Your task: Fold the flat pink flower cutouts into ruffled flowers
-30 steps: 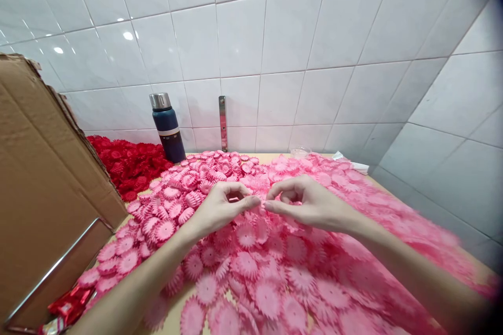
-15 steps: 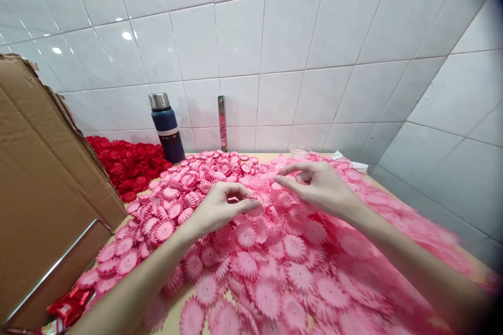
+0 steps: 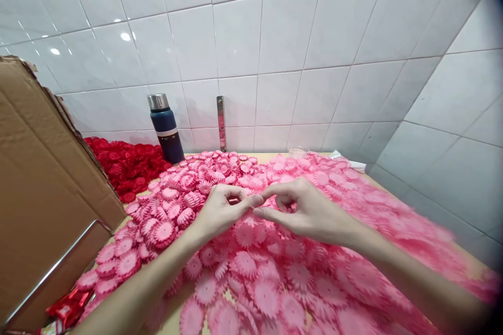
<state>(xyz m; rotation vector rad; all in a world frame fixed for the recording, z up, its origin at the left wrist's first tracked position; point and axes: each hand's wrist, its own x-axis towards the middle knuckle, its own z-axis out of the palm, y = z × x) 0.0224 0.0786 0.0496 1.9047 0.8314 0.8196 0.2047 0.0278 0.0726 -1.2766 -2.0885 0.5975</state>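
Note:
A thick layer of pink flower-shaped pieces (image 3: 275, 282) covers the table. My left hand (image 3: 220, 209) hovers over its middle, thumb and forefinger pinched into a ring with a bit of pink showing inside. My right hand (image 3: 310, 212) is right beside it, fingers curled. Its thumb and forefinger tips touch the left hand's fingertips. Whether the right hand holds a piece is hidden.
A heap of red flower pieces (image 3: 126, 165) lies at the back left beside a dark blue flask (image 3: 165, 128) with a steel cap. A large cardboard box (image 3: 43, 188) stands at the left. Red wrappers (image 3: 65, 309) lie by its base. White tiled walls close the back and right.
My right hand reached out to the far pink pile half a second ago and has come back to meet the left fingertips. The left hand stayed put.

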